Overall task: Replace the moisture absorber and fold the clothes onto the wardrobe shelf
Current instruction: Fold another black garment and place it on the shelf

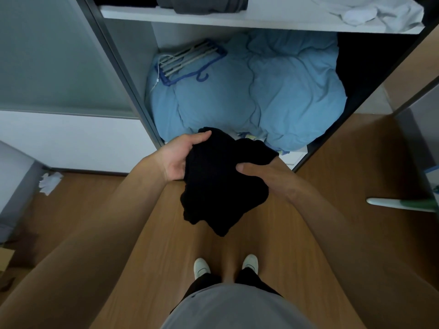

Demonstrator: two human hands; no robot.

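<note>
Puffy light-blue quilt (261, 91) bunched in lower compartment (133, 58); blue plastic multi-bar hanger (190, 60) lies on its upper left. Crumpled white paper (50, 182), perhaps tissue, on brown wooden floor (344, 150), left.

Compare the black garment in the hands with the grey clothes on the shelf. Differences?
The black garment is held in the air by the left hand and right hand; the grey clothes lie on the shelf. The black garment hangs bunched; the grey clothes look folded. Both are dark fabric.
</note>
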